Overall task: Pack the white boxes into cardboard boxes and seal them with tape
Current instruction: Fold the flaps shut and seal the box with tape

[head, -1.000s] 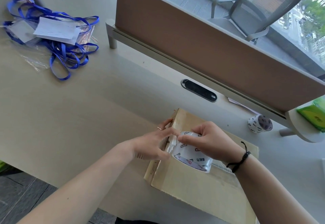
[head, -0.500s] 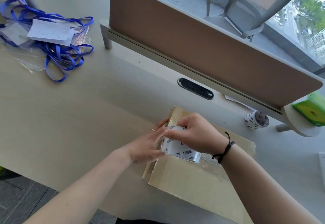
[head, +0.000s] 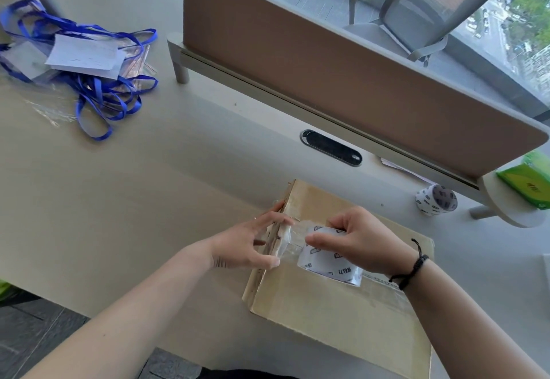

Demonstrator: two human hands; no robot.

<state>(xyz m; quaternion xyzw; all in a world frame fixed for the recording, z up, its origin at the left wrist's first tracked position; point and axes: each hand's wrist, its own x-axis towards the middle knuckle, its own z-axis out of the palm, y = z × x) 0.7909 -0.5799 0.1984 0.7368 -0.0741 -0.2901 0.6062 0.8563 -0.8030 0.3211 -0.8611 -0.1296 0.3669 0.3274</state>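
Note:
A closed cardboard box [head: 333,313] lies flat at the near edge of the desk. My right hand [head: 360,238] grips a white printed tape roll [head: 330,262] on the box's top, a short way in from its left edge. A clear strip of tape [head: 293,240] runs from the roll to that left edge. My left hand [head: 250,244] presses the tape end down over the edge, fingers fairly straight against the box's side. No white boxes are in view.
A second tape roll [head: 436,203] stands at the right by the brown divider panel [head: 342,80]. Blue lanyards with a white card [head: 86,77] lie at far left. A green pack [head: 529,182] sits on a small round shelf. A cable slot [head: 331,147] lies behind the box.
My right hand has pulled the tape roll to the right, away from the box's left edge, drawing out a short clear strip. My left hand stays on the edge, holding the tape end.

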